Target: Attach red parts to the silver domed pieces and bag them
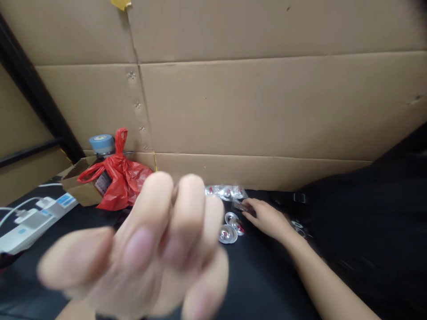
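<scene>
My left hand [156, 249] is very close to the camera and blurred, its palm toward me. Its fingers are half curled, the thumb stands apart, and I see nothing in it. Farther back, my right hand [267, 218] pinches a small clear plastic packet [238, 206] whose contents I cannot make out. Just left of its fingertips, several round silvery pieces with red centres [230, 231] lie on the black surface. Behind them is a row of clear packets [225, 192] with similar silver and red pieces inside.
A tied red plastic bag [123, 178] and a brown paper bag [78, 180] stand at the back left, with a blue-lidded container [102, 143]. A white power strip [36, 222] with plugs lies at far left. A cardboard wall [250, 106] closes the back. Dark fabric [376, 222] fills the right.
</scene>
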{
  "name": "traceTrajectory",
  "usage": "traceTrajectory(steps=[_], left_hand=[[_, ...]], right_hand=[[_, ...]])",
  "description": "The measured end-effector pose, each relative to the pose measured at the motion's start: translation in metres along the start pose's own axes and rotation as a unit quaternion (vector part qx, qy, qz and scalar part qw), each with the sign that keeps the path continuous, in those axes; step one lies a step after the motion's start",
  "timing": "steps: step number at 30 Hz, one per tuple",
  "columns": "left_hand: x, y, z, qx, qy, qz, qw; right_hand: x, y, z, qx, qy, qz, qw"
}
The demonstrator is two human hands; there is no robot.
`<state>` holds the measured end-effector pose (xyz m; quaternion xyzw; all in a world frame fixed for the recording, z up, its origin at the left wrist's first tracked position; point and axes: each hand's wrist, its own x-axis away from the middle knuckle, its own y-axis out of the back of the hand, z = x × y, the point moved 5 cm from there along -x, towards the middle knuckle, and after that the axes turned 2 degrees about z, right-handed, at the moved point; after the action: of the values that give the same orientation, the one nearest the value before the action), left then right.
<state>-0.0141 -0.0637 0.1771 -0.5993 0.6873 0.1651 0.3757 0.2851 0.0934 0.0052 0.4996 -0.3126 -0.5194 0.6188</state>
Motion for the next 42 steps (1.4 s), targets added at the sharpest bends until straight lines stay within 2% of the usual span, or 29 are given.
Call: traceTrajectory(steps=[2,4,7,9,11,13,17,20,23,26,29,36,39,42], left_hand=[[-0.033,-0.012,0.009,-0.011,0.010,-0.023,1.000],[-0.051,-0.019,0.024,-0.024,0.021,-0.045,0.998],[-0.057,-0.020,0.050,-0.055,0.012,-0.071,0.996],[-0.054,-0.020,0.071,-0.098,0.011,-0.056,0.994],[-0.048,-0.021,0.092,-0.155,0.013,-0.021,0.988],[-0.037,-0.023,0.115,-0.216,0.026,0.038,0.975],[-0.002,-0.026,0.152,-0.332,0.018,0.161,0.929],[0.029,-0.024,0.172,-0.380,0.036,0.255,0.889],[0.047,-0.022,0.182,-0.421,0.039,0.311,0.851],[0.052,-0.022,0.188,-0.445,0.045,0.335,0.829],[0.054,-0.023,0.192,-0.458,0.058,0.350,0.815],[0.057,-0.023,0.195,-0.450,0.076,0.357,0.815],[0.056,-0.023,0.193,-0.447,0.078,0.358,0.816],[0.053,-0.021,0.190,-0.462,0.076,0.333,0.818]], right_hand=[[-0.001,0.004,-0.004,-0.011,-0.049,-0.031,0.998],[-0.002,0.010,-0.009,-0.050,-0.070,-0.068,0.994],[-0.002,0.022,-0.011,-0.145,-0.064,-0.119,0.980],[0.001,0.029,-0.005,-0.227,-0.036,-0.129,0.965],[0.005,0.034,0.009,-0.296,0.000,-0.116,0.948],[0.009,0.036,0.024,-0.321,0.020,-0.103,0.941],[0.014,0.034,0.048,-0.287,0.057,-0.051,0.955],[0.014,0.030,0.055,-0.282,0.075,-0.005,0.956],[0.013,0.030,0.054,-0.310,0.063,0.006,0.949],[0.011,0.026,0.055,-0.359,0.060,0.034,0.931],[0.008,0.023,0.051,-0.423,0.025,0.028,0.905],[0.006,0.007,0.037,-0.526,-0.073,-0.004,0.847],[0.005,0.011,0.034,-0.556,-0.060,-0.057,0.827],[0.006,0.018,0.032,-0.577,-0.044,-0.121,0.807]])
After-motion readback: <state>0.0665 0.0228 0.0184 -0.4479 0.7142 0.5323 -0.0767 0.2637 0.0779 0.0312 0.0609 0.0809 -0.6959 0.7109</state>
